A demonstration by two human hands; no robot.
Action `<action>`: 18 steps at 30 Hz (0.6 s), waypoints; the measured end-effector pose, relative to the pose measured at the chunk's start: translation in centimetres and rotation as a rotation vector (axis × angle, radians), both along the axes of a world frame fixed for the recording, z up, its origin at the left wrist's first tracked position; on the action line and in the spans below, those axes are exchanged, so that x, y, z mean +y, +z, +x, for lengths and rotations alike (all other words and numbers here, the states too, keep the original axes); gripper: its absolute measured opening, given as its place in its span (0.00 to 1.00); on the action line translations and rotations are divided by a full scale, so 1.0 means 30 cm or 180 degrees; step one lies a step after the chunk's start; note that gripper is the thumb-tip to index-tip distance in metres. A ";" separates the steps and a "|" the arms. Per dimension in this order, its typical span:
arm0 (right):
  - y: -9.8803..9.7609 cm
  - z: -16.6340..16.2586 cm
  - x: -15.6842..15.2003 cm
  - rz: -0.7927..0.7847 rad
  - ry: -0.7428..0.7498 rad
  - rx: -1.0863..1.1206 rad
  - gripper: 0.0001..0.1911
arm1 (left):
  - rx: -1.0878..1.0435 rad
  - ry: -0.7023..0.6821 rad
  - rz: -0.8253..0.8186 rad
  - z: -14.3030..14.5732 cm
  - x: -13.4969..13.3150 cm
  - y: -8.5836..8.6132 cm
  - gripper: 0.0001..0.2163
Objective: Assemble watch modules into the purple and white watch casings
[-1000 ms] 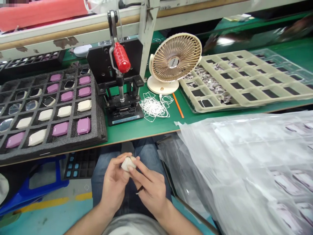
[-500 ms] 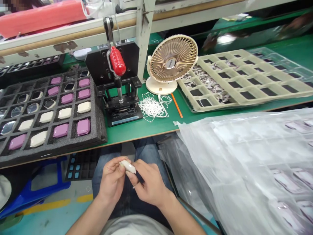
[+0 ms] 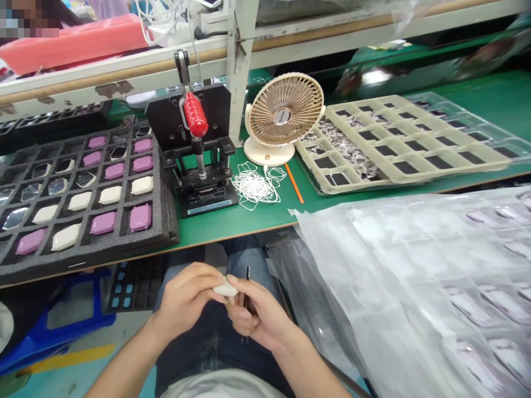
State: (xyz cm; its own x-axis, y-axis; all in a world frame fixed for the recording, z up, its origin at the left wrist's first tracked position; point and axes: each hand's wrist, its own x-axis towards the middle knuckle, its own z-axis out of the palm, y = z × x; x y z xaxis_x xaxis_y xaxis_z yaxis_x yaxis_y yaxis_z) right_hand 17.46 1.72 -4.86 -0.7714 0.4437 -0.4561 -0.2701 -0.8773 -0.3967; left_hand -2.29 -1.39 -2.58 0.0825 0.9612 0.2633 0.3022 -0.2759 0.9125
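Note:
Above my lap, in front of the bench edge, my left hand [image 3: 185, 296] pinches one end of a small cream watch case [image 3: 225, 288] between thumb and fingertips. The thumb and fingers of my right hand [image 3: 260, 310] close on its other end. A slim dark tool [image 3: 248, 272], perhaps tweezers, also sits in my right hand and points upward; its lower part is mostly hidden by the fingers. Similar cream cases [image 3: 110, 194] and purple cases [image 3: 140, 218] lie in a grey foam tray [image 3: 124, 241] on the bench to the left.
A black hand press [image 3: 202, 160] with a red handle stands at the bench's middle. Beside it are a pile of thin white frames [image 3: 256, 186], a cream fan [image 3: 286, 113] and an orange stick [image 3: 294, 183]. Compartment trays [image 3: 390, 179] and plastic-covered trays [image 3: 398, 265] occupy the right.
Both hands have turned the cream case, and its position is slightly further right. The dark tool in my right hand now points upward. The camera view has shifted a little.

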 end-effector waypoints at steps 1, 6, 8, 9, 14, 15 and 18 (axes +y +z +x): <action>0.007 -0.001 0.000 -0.0142 0.0069 0.0060 0.26 | 0.0108 -0.0087 0.0145 -0.005 0.001 0.000 0.19; 0.034 -0.021 0.007 -0.0309 0.0029 0.0096 0.25 | 0.0031 0.0155 0.0440 0.010 -0.007 -0.022 0.21; 0.036 -0.029 0.020 -0.0096 -0.0084 -0.0127 0.26 | 0.0049 0.0191 0.0299 0.007 -0.007 -0.030 0.20; 0.037 -0.031 0.030 0.0107 -0.0121 -0.0298 0.27 | 0.0137 0.0147 0.0186 0.001 -0.004 -0.031 0.21; 0.121 -0.027 0.162 0.2836 -0.0644 -0.2058 0.29 | 0.0896 0.0229 0.0237 -0.022 0.074 -0.007 0.25; 0.164 -0.031 0.209 0.3498 -0.1091 -0.2411 0.26 | 0.0970 0.0358 0.0399 -0.016 0.107 0.002 0.24; 0.322 -0.069 0.371 0.4929 -0.2556 -0.2581 0.12 | 0.1066 0.0636 0.0807 0.024 0.229 0.024 0.19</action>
State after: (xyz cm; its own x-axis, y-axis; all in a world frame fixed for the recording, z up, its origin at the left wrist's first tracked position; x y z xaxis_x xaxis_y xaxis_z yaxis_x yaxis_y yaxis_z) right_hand 15.40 12.84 4.81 -0.0482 0.8437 0.5346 0.2508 0.5283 -0.8112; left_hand -1.57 5.48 -1.86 0.0226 0.8757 0.4824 0.6386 -0.3839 0.6669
